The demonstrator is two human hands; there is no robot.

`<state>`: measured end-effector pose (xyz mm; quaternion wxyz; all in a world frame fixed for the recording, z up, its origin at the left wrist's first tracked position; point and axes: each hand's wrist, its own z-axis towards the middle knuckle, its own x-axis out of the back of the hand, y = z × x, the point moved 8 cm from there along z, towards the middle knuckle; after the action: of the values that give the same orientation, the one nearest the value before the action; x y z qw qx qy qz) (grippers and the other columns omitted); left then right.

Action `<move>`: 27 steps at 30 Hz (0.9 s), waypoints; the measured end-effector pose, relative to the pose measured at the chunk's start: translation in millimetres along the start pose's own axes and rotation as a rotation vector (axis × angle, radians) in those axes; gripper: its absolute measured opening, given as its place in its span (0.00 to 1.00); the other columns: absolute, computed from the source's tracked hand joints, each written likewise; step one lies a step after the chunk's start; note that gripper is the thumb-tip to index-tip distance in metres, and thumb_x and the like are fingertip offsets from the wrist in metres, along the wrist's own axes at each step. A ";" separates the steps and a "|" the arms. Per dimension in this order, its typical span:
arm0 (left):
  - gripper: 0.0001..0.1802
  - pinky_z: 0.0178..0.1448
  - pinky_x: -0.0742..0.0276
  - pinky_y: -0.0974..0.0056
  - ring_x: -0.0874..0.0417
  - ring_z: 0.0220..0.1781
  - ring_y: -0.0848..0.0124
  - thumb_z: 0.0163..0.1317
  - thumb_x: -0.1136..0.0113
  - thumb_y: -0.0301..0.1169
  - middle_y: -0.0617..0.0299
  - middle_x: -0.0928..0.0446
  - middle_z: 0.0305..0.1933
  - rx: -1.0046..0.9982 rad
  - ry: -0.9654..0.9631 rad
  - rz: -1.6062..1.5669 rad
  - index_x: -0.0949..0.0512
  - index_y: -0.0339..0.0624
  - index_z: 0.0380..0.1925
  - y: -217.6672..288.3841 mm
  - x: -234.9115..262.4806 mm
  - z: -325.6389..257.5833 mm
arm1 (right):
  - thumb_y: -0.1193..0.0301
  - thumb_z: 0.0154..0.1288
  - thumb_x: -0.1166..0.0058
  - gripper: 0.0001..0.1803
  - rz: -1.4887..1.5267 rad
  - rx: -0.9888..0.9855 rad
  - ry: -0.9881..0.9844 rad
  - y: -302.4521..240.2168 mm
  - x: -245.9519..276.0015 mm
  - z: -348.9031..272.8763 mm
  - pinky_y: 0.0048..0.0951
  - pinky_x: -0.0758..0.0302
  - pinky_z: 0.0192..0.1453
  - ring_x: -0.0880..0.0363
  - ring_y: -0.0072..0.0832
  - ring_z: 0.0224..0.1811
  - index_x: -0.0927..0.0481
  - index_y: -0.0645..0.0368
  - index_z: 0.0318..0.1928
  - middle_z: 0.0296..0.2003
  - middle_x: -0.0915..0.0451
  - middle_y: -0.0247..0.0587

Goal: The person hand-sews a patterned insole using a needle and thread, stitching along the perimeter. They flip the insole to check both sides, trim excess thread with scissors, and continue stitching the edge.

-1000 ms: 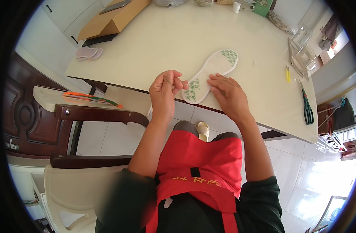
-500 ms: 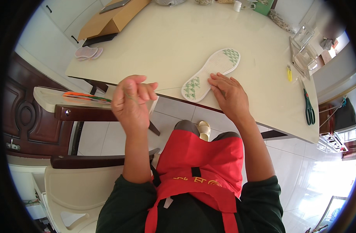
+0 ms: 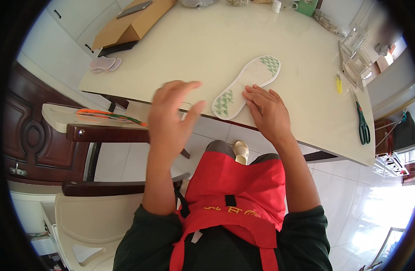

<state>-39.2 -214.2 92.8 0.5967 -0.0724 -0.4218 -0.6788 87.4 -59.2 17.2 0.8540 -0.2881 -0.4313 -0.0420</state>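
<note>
A white shoe insole (image 3: pixel 248 81) with green stitched patterns at its toe and heel lies slanted near the table's front edge. My right hand (image 3: pixel 269 110) rests on its near side, fingers stretched out over the middle part. In the air left of the insole, by the table edge, is my left hand (image 3: pixel 171 115). It is slightly blurred, with thumb and fingers apart and nothing visible between them. Behind its wrist, a bundle of orange, white and green threads (image 3: pixel 109 115) lies along the chair's light seat.
Green-handled scissors (image 3: pixel 363 126) and a small yellow tool (image 3: pixel 339 84) lie at the table's right side, near clear glass containers (image 3: pixel 359 61). Small pale pink insoles (image 3: pixel 103 64) and a cardboard box (image 3: pixel 126 25) are at the left. A chair (image 3: pixel 94 133) stands close on my left.
My left hand has moved right and its closed fingers have spread apart. More of the thread bundle now shows. My right hand and the insole have stayed in place.
</note>
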 end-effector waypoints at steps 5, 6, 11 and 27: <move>0.15 0.50 0.35 0.61 0.24 0.45 0.68 0.49 0.34 0.33 0.64 0.21 0.40 -0.093 -0.226 0.158 0.19 0.45 0.39 -3.2 -63.9 0.2 | 0.71 0.65 0.51 0.10 0.005 0.001 0.007 0.6 0.9 -0.1 0.40 0.37 0.66 0.29 0.30 0.61 0.19 0.55 0.44 0.51 0.21 0.34; 0.15 0.50 0.35 0.62 0.24 0.44 0.68 0.50 0.34 0.33 0.65 0.20 0.40 -0.099 -0.252 0.184 0.19 0.45 0.39 -1.9 -70.0 1.6 | 0.71 0.65 0.51 0.10 0.008 0.002 0.011 0.7 0.9 0.0 0.40 0.37 0.66 0.29 0.30 0.60 0.19 0.55 0.44 0.51 0.21 0.34; 0.06 0.48 0.36 0.63 0.25 0.37 0.68 0.52 0.38 0.29 0.65 0.23 0.30 -0.083 -0.347 0.271 0.21 0.42 0.30 -15.7 -93.5 10.7 | 0.71 0.64 0.50 0.10 -0.001 0.010 0.023 0.8 2.2 -0.4 0.41 0.36 0.65 0.28 0.30 0.60 0.19 0.55 0.43 0.50 0.20 0.33; 0.10 0.27 0.39 0.77 0.37 0.23 0.83 0.68 0.50 0.33 0.73 0.33 0.21 0.701 -0.877 -0.777 0.25 0.38 0.34 -47.3 -118.2 10.5 | 0.71 0.65 0.50 0.09 0.025 0.004 0.039 2.7 3.1 -1.2 0.41 0.36 0.65 0.27 0.29 0.59 0.19 0.55 0.42 0.49 0.20 0.34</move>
<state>-51.9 -121.9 5.3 0.0717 0.0133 -0.8148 -0.5751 91.0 -57.1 17.8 0.8633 -0.2908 -0.4108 -0.0362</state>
